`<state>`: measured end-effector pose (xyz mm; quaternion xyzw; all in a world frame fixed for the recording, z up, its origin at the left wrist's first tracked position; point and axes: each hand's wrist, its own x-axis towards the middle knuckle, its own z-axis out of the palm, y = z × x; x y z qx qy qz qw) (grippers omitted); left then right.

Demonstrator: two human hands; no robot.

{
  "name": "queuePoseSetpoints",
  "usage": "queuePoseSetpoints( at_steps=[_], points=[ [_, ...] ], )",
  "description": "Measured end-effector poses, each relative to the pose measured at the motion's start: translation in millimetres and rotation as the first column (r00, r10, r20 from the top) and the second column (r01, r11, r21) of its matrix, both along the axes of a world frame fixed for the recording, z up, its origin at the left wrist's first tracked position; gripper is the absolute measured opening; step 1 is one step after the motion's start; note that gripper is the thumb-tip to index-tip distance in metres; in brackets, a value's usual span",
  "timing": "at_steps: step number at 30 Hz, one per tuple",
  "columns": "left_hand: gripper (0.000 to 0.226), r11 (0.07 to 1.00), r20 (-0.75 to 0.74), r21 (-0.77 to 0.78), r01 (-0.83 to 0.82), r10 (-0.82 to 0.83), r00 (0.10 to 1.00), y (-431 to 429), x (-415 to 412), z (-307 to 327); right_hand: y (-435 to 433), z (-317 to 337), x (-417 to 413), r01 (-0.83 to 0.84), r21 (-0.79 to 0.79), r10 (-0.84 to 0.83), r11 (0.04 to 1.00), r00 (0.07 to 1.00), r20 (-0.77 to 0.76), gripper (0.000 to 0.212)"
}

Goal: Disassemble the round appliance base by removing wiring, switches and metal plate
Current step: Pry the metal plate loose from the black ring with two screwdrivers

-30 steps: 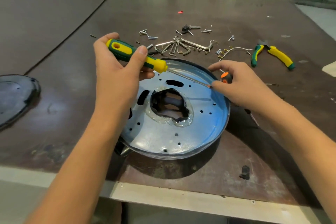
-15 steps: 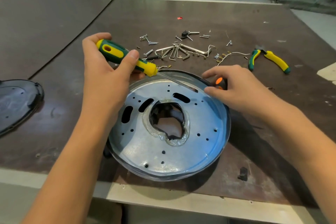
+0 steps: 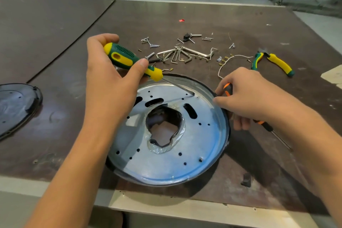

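- Table edge [image 3: 162, 207] runs nearest. The round appliance base [image 3: 228, 135] sits just beyond it, slightly right of centre. Its metal plate [image 3: 199, 146] is seated face up, with a ragged hole in the middle.
- Left hand [image 3: 109, 87] is curled round a green-and-yellow screwdriver [image 3: 127, 59]. The blade slants right and down to the plate's far edge, where the tip meets the seam.
- Right hand [image 3: 248, 98] holds an orange-and-black screwdriver [image 3: 227, 89] in its palm, shaft pointing near-right, away from the work. Its fingertips touch the base's far-right rim.
- To do this step well, I judge the right hand should brace the rim while the tip works under the plate's lip. Lever gently, then shift round the edge rather than forcing one spot. A slip would send the blade towards the right hand's fingers.
- Well to the left lies a black cover [image 3: 16, 109].
- Farther back lie hex keys [image 3: 177, 55], loose screws [image 3: 150, 44], a white wire [image 3: 238, 55] and pliers [image 3: 277, 63].
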<state>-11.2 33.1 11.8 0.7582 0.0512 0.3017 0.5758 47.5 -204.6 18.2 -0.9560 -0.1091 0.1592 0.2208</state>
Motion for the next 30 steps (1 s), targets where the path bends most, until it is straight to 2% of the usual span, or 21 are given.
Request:
queuePoseSetpoints(
  at_steps=[6, 8, 9, 10, 12, 13, 14, 16, 18, 20, 22, 24, 25, 27, 30],
  points=[
    [0.045, 1.000, -0.023, 0.011, 0.000, 0.000, 1.000, -4, 0, 0, -6, 6, -1, -0.032, -0.036, 0.025, 0.999, 0.985, -0.170, 0.021],
    [0.045, 1.000, -0.045, -0.004, 0.008, -0.008, 0.999, -4, 1, 0, -9, 8, -3, -0.028, -0.031, 0.022, 0.999, 0.984, -0.178, 0.032],
    [0.045, 1.000, -0.054, -0.009, 0.013, -0.013, 0.998, -4, 2, -1, -10, 8, -2, -0.009, -0.001, 0.009, 1.000, 0.994, -0.111, 0.038],
    [0.045, 1.000, -0.062, -0.015, 0.020, -0.021, 0.998, -3, 2, -1, -10, 7, -1, 0.019, 0.061, -0.020, 0.998, 1.000, 0.018, 0.043],
    [0.045, 0.999, -0.075, -0.023, 0.032, -0.034, 0.997, -2, 3, -1, -10, 8, 2, 0.020, 0.311, -0.126, 0.950, 0.936, 0.327, 0.046],
    [0.045, 1.000, -0.076, -0.011, 0.030, -0.030, 0.997, -2, 2, -1, -10, 10, 3, -0.024, 0.482, -0.193, 0.876, 0.899, 0.394, 0.044],
    [0.044, 1.000, -0.070, 0.018, 0.018, -0.017, 0.997, -3, 2, -2, -10, 13, 3, -0.061, 0.638, -0.249, 0.768, 0.889, 0.384, 0.039],
    [0.043, 0.995, -0.045, 0.097, -0.017, 0.021, 0.999, -5, 3, -5, -12, 18, 4, -0.051, 0.825, -0.296, 0.562, 0.920, 0.258, 0.027],
    [0.044, 0.992, -0.033, 0.120, -0.036, 0.040, 0.999, -7, 4, -8, -12, 20, 6, 0.059, 0.921, -0.278, 0.386, 0.959, 0.055, 0.016],
    [0.044, 0.994, -0.035, 0.100, -0.034, 0.038, 0.999, -7, 5, -11, -9, 19, 8, 0.139, 0.963, -0.242, 0.232, 0.967, -0.081, 0.016],
    [0.044, 0.994, -0.020, 0.097, -0.043, 0.045, 0.999, -8, 6, -12, -4, 19, 6, 0.121, 0.990, -0.242, 0.072, 0.965, -0.101, 0.024],
    [0.045, 0.993, 0.009, 0.104, -0.051, 0.051, 0.999, -7, 7, -14, -1, 19, 3, 0.018, 0.999, -0.234, -0.044, 0.972, -0.028, 0.027],
    [0.045, 0.993, 0.012, 0.103, -0.051, 0.050, 0.999, -6, 8, -15, -1, 19, 2, -0.045, 0.998, -0.230, -0.047, 0.973, 0.034, 0.026],
    [0.048, 0.992, 0.000, 0.111, -0.055, 0.055, 0.998, -5, 8, -16, -1, 20, 3, -0.128, 0.992, -0.216, 0.013, 0.968, 0.128, 0.024],
    [0.052, 0.993, -0.012, 0.109, -0.045, 0.046, 0.999, -5, 9, -17, -2, 17, 5, -0.160, 0.981, -0.206, 0.109, 0.962, 0.180, 0.023]
  ],
)
